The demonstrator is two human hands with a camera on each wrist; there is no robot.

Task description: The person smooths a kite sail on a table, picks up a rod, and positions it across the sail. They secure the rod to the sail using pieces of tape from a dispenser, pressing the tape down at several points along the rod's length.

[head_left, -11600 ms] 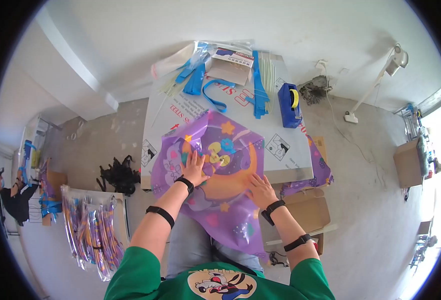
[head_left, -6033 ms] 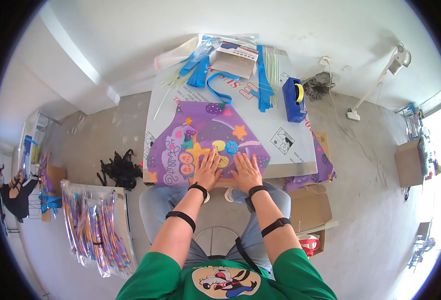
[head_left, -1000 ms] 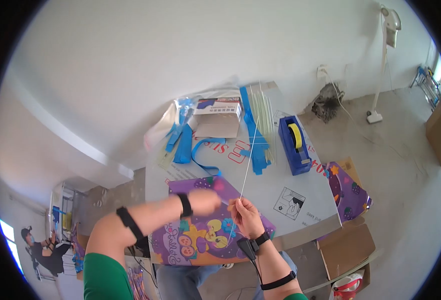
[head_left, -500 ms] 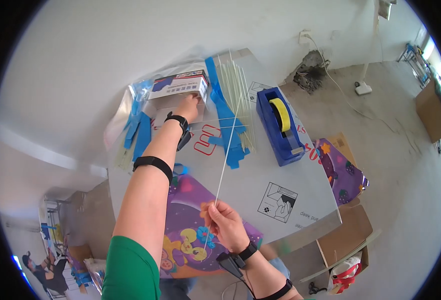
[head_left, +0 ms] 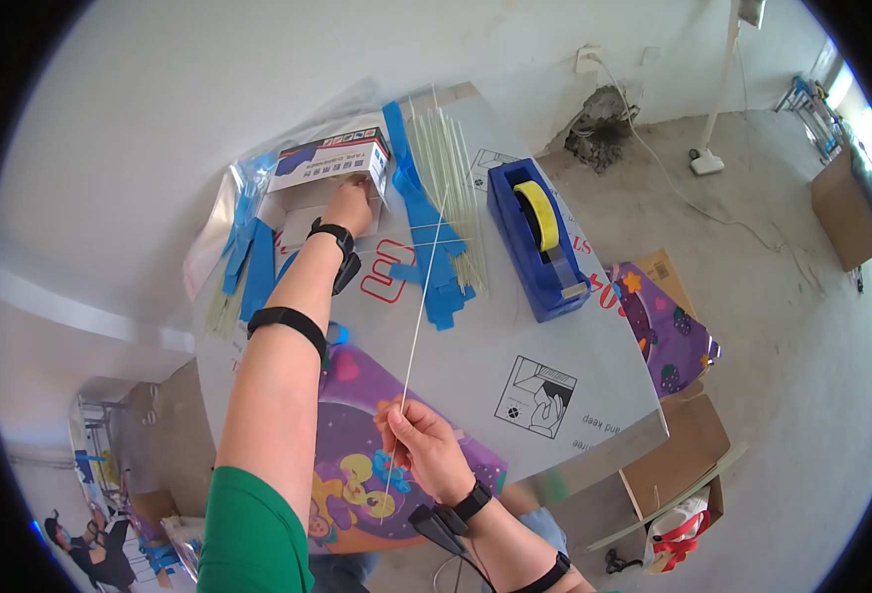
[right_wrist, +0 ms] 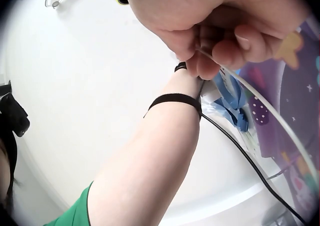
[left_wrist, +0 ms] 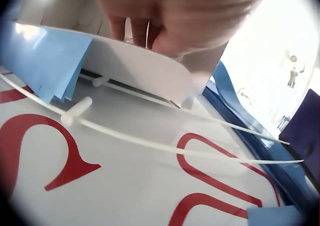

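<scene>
Rod (head_left: 411, 336): thin, white, pinched toward its near end btwn thumb & fingertips (right_wrist: 240, 38) of R hand (head_left: 426, 450). It slants up & away from that hand over the purple sheet (head_left: 460, 465), prob. held low so the near tip can be lined up on the sheet. L hand (head_left: 349, 206) is stretched far ahead, fingers (left_wrist: 167, 33) dipped behind the flap of a small box (head_left: 327, 163); can't tell if they grip anything. Spare rods (head_left: 451, 148) & blue strips (head_left: 421, 222) lie just right of L hand, tape dispenser (head_left: 530, 232) beyond them, likely kept w/in arm's reach.
</scene>
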